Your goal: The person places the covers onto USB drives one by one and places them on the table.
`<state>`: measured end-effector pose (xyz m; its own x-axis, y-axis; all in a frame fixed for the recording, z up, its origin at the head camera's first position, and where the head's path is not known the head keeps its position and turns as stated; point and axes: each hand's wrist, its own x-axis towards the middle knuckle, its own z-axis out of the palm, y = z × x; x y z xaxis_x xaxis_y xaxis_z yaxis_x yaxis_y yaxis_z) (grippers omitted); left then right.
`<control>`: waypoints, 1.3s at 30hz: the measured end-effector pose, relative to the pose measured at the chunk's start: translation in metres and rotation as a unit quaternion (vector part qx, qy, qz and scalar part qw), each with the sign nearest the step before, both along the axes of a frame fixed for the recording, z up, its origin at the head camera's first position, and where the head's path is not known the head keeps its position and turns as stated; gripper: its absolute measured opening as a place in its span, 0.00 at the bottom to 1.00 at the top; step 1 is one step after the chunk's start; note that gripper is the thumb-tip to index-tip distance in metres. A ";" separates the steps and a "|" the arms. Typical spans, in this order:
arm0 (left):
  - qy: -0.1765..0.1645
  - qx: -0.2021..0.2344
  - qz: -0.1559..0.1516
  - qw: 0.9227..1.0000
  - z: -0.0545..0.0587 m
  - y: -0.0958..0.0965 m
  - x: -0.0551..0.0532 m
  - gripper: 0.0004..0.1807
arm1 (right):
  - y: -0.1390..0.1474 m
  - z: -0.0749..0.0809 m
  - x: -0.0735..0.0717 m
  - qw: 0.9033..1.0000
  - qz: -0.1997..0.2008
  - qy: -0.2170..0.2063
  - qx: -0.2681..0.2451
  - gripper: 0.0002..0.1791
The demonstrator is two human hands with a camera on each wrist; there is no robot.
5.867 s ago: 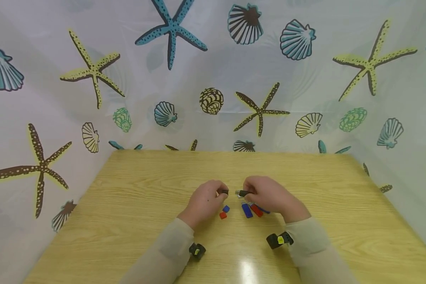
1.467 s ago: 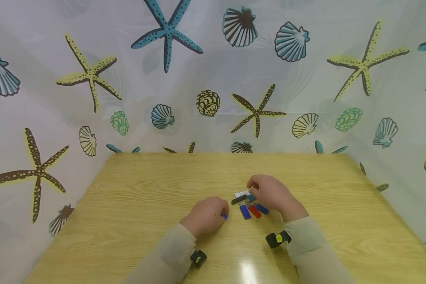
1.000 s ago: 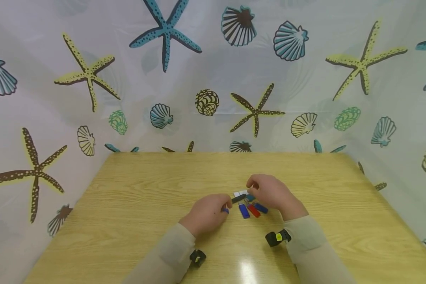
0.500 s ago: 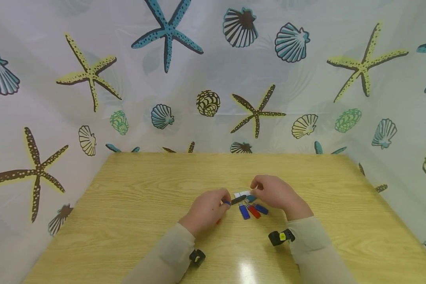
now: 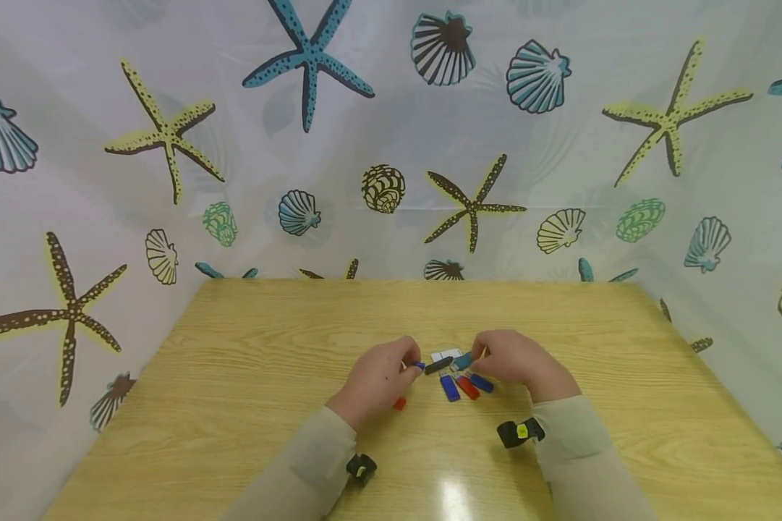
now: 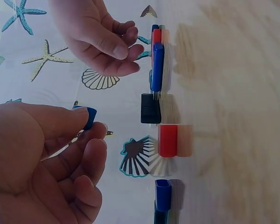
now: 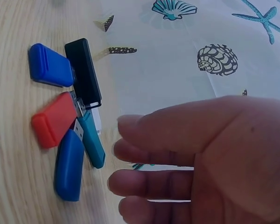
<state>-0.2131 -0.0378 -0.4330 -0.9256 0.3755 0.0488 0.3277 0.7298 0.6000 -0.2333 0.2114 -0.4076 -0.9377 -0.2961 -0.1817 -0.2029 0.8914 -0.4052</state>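
My left hand point(image 5: 376, 375) pinches a small blue cap point(image 6: 90, 117) between thumb and index finger, raised over the table. A red cap point(image 5: 400, 404) lies below that hand. My right hand point(image 5: 519, 362) holds nothing; its fingers are loosely bent beside a teal USB stick point(image 7: 91, 140). In the right wrist view, a black USB stick point(image 7: 83, 72) lies at the top of the group. Nearer are a blue USB stick point(image 7: 50, 65), a red USB stick point(image 7: 53, 120) and a darker blue USB stick point(image 7: 69, 165), metal plugs toward the middle.
White flat pieces point(image 5: 446, 354) lie behind the black stick. Another blue cap point(image 6: 163, 195) stands low in the left wrist view, beyond the red one. The wooden table point(image 5: 286, 325) ends at a white curtain point(image 5: 338, 166) with starfish and shells.
The black USB stick, earlier in my right hand, now lies on the table. My left hand has picked up the blue cap and moved it away from me. My right hand has shifted slightly right.
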 end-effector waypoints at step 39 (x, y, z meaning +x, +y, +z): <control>0.005 0.013 0.003 1.000 0.002 0.000 0.000 0.04 | -0.004 -0.014 -0.002 0.996 -0.016 -0.053 0.070 0.05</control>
<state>-0.2132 -0.0376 -0.4312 -0.9270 0.3688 0.0678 0.3297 0.7157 0.6157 -0.2354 0.2076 -0.4212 -0.9197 -0.2314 -0.3173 -0.1369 0.9462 -0.2932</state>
